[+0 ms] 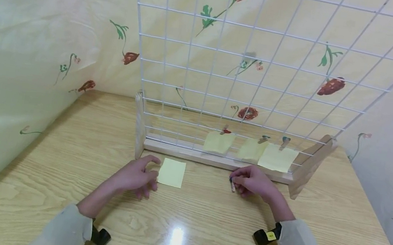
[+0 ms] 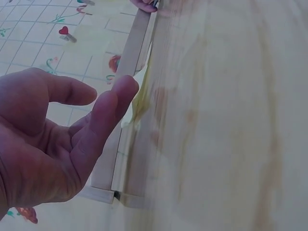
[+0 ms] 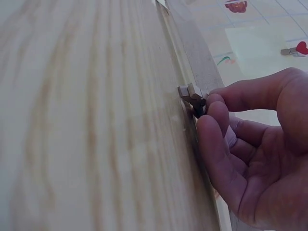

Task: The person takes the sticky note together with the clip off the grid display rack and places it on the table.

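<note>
My right hand (image 1: 253,181) pinches a small wooden clothespin (image 3: 192,94) by its dark end between thumb and fingertips, just over the table in front of the rack's base. In the head view a loose pale yellow sticky note (image 1: 172,173) lies on the table beside my left hand (image 1: 138,176). The left hand's fingers are loosely spread and hold nothing; its fingertips are at the note's left edge, and I cannot tell whether they touch it. In the left wrist view the note (image 2: 140,94) shows edge-on behind the fingers.
A white wire grid (image 1: 211,74) stands in a wooden base (image 1: 192,153) at the back. Three yellow notes hang low on its right half: one under a red-heart clothespin (image 1: 225,130), two under a green clothespin (image 1: 264,139) and a teal clothespin (image 1: 285,142). Flowered cloth (image 1: 62,26) surrounds the table.
</note>
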`<state>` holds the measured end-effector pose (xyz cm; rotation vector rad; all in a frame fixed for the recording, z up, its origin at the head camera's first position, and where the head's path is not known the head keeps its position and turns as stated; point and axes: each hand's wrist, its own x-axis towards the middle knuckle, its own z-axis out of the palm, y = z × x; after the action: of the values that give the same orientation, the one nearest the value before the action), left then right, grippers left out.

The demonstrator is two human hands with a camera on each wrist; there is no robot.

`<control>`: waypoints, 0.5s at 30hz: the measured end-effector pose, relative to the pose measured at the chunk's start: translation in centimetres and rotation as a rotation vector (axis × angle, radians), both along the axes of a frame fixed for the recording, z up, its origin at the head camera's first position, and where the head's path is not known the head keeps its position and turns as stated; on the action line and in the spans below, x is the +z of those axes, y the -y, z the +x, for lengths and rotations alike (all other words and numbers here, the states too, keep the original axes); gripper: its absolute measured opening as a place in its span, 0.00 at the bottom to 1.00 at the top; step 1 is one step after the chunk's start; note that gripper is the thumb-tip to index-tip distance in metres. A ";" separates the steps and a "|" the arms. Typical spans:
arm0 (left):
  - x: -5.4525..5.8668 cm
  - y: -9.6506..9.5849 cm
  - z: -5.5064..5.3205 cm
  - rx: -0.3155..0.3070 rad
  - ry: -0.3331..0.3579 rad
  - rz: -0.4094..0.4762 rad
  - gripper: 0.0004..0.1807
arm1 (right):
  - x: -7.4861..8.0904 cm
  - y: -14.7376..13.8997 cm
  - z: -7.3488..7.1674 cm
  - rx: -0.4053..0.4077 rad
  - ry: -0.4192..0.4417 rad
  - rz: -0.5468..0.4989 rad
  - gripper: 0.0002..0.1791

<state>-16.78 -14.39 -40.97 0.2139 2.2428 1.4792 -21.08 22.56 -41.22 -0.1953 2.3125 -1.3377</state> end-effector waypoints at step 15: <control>0.7 -1.3 -0.7 0.011 -0.095 -0.016 0.20 | 3.2 0.1 0.5 0.043 -0.153 -0.017 0.15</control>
<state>-17.45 -13.06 -40.27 0.2725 2.3335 1.4860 -20.58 22.42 -38.03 -0.3622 2.4081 -1.3643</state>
